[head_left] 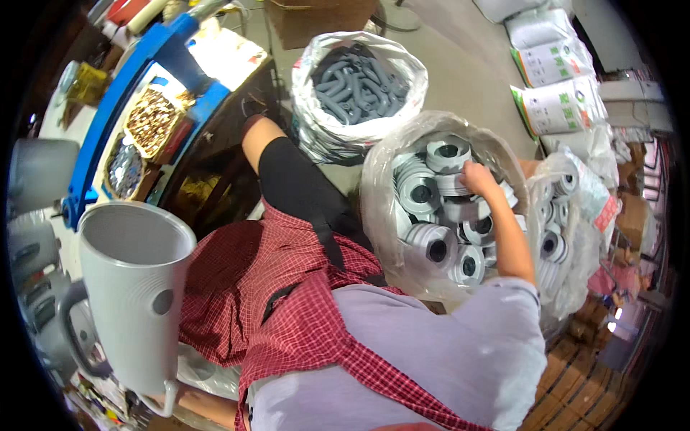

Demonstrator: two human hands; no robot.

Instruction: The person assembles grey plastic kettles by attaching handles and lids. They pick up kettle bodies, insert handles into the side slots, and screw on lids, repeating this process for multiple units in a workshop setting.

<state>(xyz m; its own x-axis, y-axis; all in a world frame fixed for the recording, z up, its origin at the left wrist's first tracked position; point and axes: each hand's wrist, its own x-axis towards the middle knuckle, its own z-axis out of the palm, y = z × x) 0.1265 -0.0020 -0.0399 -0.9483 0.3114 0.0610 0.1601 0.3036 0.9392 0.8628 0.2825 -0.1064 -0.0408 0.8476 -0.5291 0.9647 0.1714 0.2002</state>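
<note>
A tall grey plastic jug (140, 309) stands upright at the left, with a loop handle, a dark oval on its side and a thin curved piece at its base. My left hand (152, 402) is at the jug's bottom, mostly hidden by it, and appears to grip it there. My right hand (477, 178) reaches into a clear plastic bag (381, 215) of stacked round grey lid-like parts (420, 192). Its fingers are curled closed against the rim of one round grey part (451, 184) near the top; the fingertips are partly hidden.
Beyond my knee stands a white sack (309, 118) of curved grey handles (352, 86). A blue-framed bench (118, 93) at the left bears trays of small metal pieces (152, 122). Another bag of round parts (568, 237) is at the right, near stacked white sacks (564, 108).
</note>
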